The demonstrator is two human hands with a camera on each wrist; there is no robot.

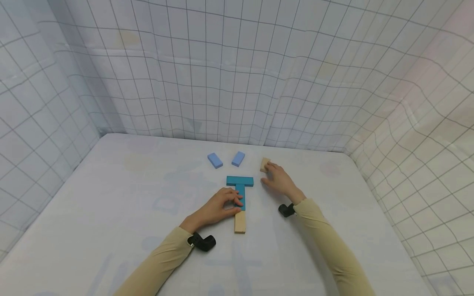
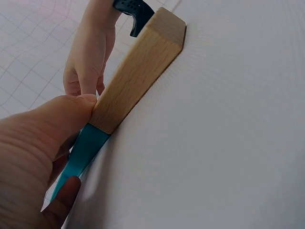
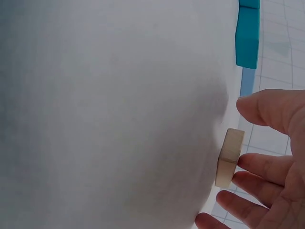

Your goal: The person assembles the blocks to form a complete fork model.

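Note:
My left hand (image 1: 216,207) rests over a teal block (image 1: 240,191), with a pale wooden block (image 1: 240,223) end to end on its near side. In the left wrist view, the thumb touches the seam where the wooden block (image 2: 138,71) meets the teal block (image 2: 88,145); some fingers are partly hidden. Another teal block (image 1: 240,181) lies crosswise at the far end, making a T. My right hand (image 1: 280,179) reaches to a small wooden block (image 1: 264,164). Its fingertips are against that wooden block (image 3: 229,157), while the thumb stands apart from it.
Two light blue blocks, one left (image 1: 215,160) and one right (image 1: 238,158), lie tilted behind the T. The white cloth-covered table (image 1: 111,197) ends at grid-patterned curtains (image 1: 229,82) at the back and sides. Each wrist wears a black camera mount (image 1: 201,241).

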